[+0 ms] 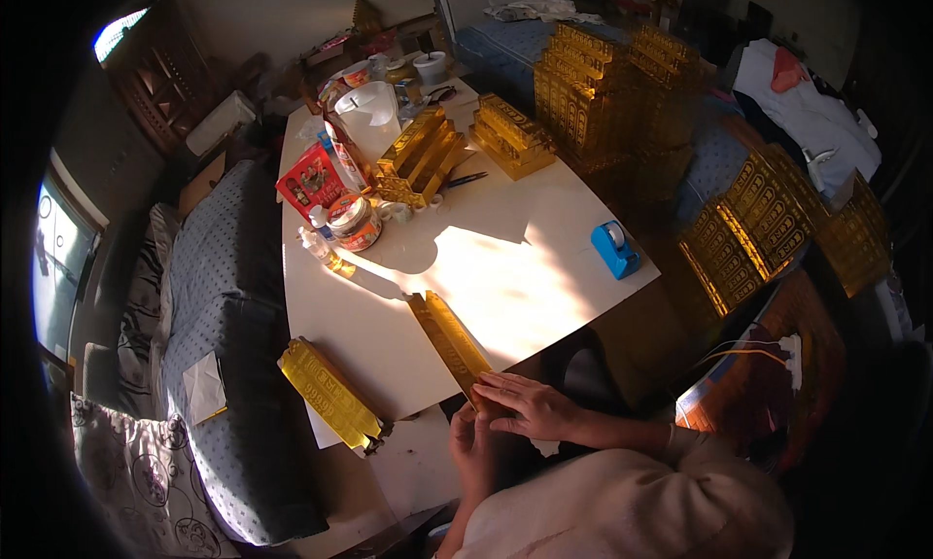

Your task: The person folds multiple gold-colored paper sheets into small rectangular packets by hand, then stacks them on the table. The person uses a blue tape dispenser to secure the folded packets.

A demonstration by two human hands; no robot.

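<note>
A long strip of shiny gold foil card (450, 337), folded lengthwise into a trough, lies slanting across the near part of the white table. My left hand (472, 446) pinches its near end from below, at the table's edge. Over that same end, my right hand (530, 406) lays its fingers along the card, with the thumb tucked underneath. The fingertips partly hide the fold there. To the left, a second gold foil card piece (330, 394), embossed and flatter, rests by the table's left edge.
On the white table (374, 360) stand a blue tape dispenser (615, 250), a round tub (353, 221), small bottles (321, 243), a red packet (313, 182) and folded gold blocks (423, 160). Tall gold stacks (593, 97) rise at the far right. A dotted grey sofa (228, 233) flanks the left.
</note>
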